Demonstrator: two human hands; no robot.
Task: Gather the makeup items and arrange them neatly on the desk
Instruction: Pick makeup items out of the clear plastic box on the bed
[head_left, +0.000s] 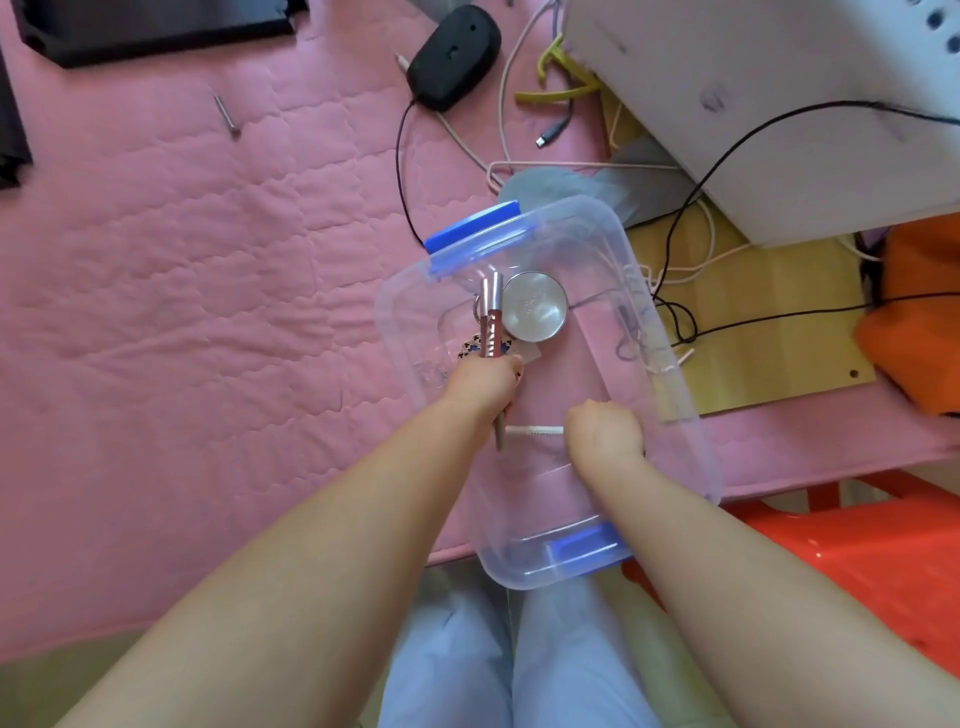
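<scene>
Inside a clear plastic box (644, 291) at the desk's near edge: a round compact (535, 306), pink-and-silver tubes (491, 317), a small white stick (535, 431). Left hand (485, 384) closed around a thin pencil-like item, right hand (602, 431) curled, contents impossible to tell. Nothing laid out yet, by the look of it. Plenty of open pink mat (182, 260) leftward; cables (675, 312) crowding the right.

Lighting and image quality: bright, even, soft indoor light.
Shadows were faint; glare sat on the round silver compact (535, 306) and the clear plastic box (670, 364); wide-angle bending showed at the edges; overall focus was slightly soft.
</scene>
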